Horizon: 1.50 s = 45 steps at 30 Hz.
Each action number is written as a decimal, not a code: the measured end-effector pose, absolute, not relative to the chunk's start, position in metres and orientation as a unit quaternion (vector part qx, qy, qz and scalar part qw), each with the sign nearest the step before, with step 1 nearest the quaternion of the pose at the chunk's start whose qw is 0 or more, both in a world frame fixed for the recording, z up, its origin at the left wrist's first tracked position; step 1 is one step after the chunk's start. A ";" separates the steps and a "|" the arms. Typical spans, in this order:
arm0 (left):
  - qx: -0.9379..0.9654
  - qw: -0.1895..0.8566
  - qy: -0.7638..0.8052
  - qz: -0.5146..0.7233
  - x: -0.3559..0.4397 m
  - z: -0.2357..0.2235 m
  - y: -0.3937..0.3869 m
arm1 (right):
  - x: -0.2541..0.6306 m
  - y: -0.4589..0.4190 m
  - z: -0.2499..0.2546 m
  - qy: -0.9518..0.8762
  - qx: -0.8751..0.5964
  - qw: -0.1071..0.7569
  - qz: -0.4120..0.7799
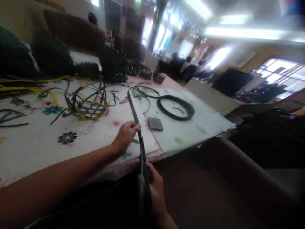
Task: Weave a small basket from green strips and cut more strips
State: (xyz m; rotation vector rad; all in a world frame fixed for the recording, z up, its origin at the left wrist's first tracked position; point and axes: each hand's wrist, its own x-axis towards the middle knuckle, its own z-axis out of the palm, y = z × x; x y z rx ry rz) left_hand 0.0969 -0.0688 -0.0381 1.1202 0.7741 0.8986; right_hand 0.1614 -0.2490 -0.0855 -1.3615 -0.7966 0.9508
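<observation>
My left hand [127, 136] pinches a long, dark green flat strip [133, 108] between thumb and fingers, above the table's front edge. From that pinch the strip runs back over the tabletop and also down toward my lap. My right hand [154, 187] is closed around the dark handles of what look like scissors [147, 178], pointed up along the strip. Their blades lie against the strip and are hard to make out. Just right of my left hand, a small grey square block [155, 124] rests on the cloth.
A coil of dark green strip [164, 113] lies at the right of the table. Loosely woven green and yellow strips [89, 103] sit to the left, near yellow strips [53, 97]. Dark woven baskets [113, 63] line the back. A brown chair [240, 159] stands at right; people are farther off.
</observation>
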 end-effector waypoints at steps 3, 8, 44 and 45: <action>0.499 0.689 0.343 0.398 0.097 -0.038 -0.069 | 0.167 -0.246 -0.075 -0.374 -0.588 0.598 0.396; 0.509 0.695 0.339 0.379 0.096 -0.040 -0.065 | 0.176 -0.244 -0.061 -0.399 -0.584 0.577 0.409; 0.508 0.697 0.358 0.357 0.097 -0.039 -0.070 | 0.185 -0.257 -0.070 -0.410 -0.625 0.524 0.409; 0.511 0.695 0.357 0.357 0.097 -0.039 -0.071 | 0.185 -0.257 -0.070 -0.415 -0.627 0.521 0.404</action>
